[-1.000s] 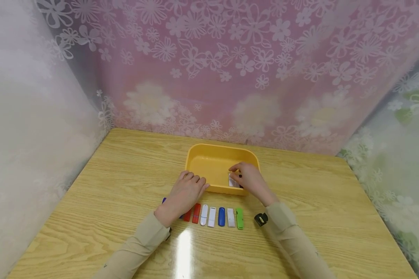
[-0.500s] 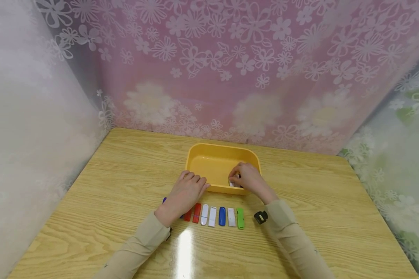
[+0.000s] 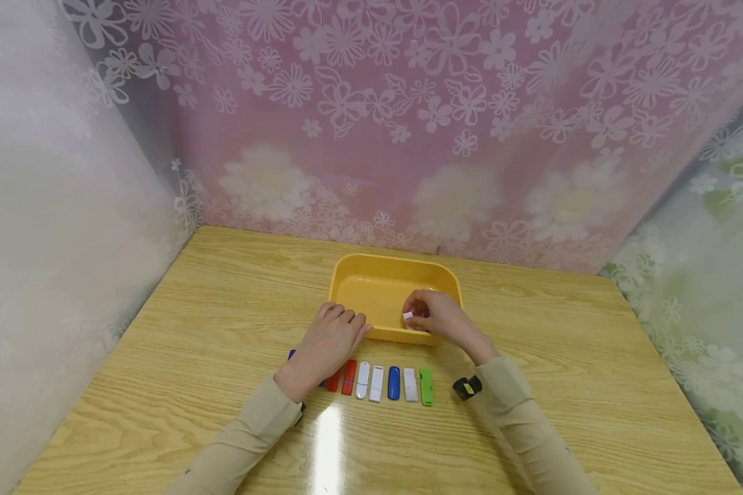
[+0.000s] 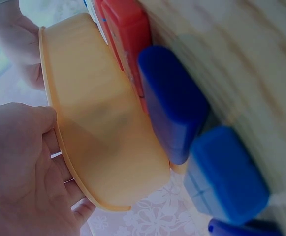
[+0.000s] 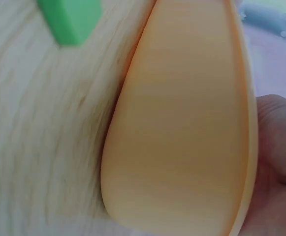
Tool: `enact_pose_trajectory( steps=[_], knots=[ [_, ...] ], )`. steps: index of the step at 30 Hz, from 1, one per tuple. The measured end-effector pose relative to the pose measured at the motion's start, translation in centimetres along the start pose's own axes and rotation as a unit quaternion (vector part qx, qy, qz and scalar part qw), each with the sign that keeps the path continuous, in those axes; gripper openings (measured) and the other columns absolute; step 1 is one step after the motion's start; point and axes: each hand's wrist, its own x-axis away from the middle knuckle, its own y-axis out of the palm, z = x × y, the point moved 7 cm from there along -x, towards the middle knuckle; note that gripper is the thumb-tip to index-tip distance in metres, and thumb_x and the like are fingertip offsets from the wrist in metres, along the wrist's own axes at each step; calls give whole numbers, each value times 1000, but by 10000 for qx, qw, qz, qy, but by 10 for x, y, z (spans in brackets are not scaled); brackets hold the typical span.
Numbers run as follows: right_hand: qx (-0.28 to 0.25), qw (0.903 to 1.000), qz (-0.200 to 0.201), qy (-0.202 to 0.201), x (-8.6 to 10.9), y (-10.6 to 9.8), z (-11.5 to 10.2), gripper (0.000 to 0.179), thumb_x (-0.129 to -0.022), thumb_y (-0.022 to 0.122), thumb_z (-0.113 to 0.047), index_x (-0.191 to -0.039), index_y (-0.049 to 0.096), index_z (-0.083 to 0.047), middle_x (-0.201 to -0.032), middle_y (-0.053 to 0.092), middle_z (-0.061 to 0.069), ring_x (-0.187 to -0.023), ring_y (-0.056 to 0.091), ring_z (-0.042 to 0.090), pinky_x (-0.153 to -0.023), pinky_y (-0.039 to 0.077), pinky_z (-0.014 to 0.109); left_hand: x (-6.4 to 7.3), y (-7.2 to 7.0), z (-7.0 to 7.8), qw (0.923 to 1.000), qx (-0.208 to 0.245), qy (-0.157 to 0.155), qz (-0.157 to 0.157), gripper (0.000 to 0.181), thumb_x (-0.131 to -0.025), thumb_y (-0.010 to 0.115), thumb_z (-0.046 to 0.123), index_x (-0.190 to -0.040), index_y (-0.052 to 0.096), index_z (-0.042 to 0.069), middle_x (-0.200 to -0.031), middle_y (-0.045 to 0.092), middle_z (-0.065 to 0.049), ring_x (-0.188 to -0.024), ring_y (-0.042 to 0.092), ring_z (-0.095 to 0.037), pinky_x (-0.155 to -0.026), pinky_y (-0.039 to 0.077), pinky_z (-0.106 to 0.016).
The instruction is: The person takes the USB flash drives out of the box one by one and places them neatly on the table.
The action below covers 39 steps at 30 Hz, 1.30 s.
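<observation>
A yellow plastic bin stands on the table. My left hand grips its front-left rim; in the left wrist view the thumb lies at the rim with the fingers beyond it. Inside the bin's front right part, my right hand pinches a small white USB stick between thumb and fingertips. Other pieces under that hand are mostly hidden. From the right wrist camera, the bin wall covers the fingertips and only part of the hand shows.
Before the bin runs a row of USB sticks: green, white, blue, more white ones, red and, partly under my left wrist, dark blue. Floral curtains enclose the wooden table.
My right fingers have closed on a flat pale piece in the bin and brought up a small white end between them. The left hand stays on the rim.
</observation>
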Motion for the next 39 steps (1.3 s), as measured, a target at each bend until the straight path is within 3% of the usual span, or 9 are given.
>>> enact_pose_trajectory(
  steps=[5,9,13,18,23,28,39],
  knots=[
    [-388,9991,-120,77,2,1,-1,6,-92,75,-11,-96,74,-7,-89,70,3,-75,67,15,-71,56,33,-1,0,0,10000,75,11,43,28,-106,56,28,-85,59,11,-80,66,-4,-81,61,-25,-93,46,-43],
    [-846,9953,369,292,5,-7,4,12,-94,73,-11,-105,75,-6,-98,71,10,-73,67,17,-65,57,35,-1,0,0,9999,103,30,65,28,-106,56,29,-84,59,11,-80,66,-4,-82,61,-26,-92,46,-43],
    [-1593,9798,1108,477,11,-21,9,19,-96,71,-15,-113,74,-5,-111,70,16,-77,72,24,-66,61,43,-1,1,0,9999,113,62,76,29,-106,56,28,-84,59,11,-79,66,-4,-82,61,-26,-93,46,-43],
    [-2408,9586,1451,459,24,-34,8,29,-98,69,-17,-123,70,-3,-118,64,19,-88,71,29,-73,61,47,-1,2,0,9998,130,94,104,29,-106,56,28,-84,59,10,-79,66,-5,-80,61,-26,-92,47,-44],
    [-2583,9552,1409,318,45,-41,1,34,-97,70,-13,-129,67,-3,-122,61,19,-93,71,23,-78,60,46,-1,2,0,9998,135,99,137,28,-106,56,28,-85,60,10,-80,67,-5,-82,62,-27,-92,47,-44],
    [-2737,9529,1207,500,68,-39,1,36,-96,71,-11,-130,66,-1,-125,61,20,-94,70,16,-80,61,40,-1,2,1,9997,115,124,151,28,-106,56,28,-85,60,9,-80,67,-5,-82,62,-27,-92,47,-44],
    [-2675,9555,771,973,119,-9,23,35,-94,72,-9,-127,66,1,-125,64,23,-87,72,20,-73,61,36,1,0,1,9997,185,94,135,29,-106,56,28,-84,59,9,-79,66,-6,-80,61,-27,-93,46,-45]
  ],
)
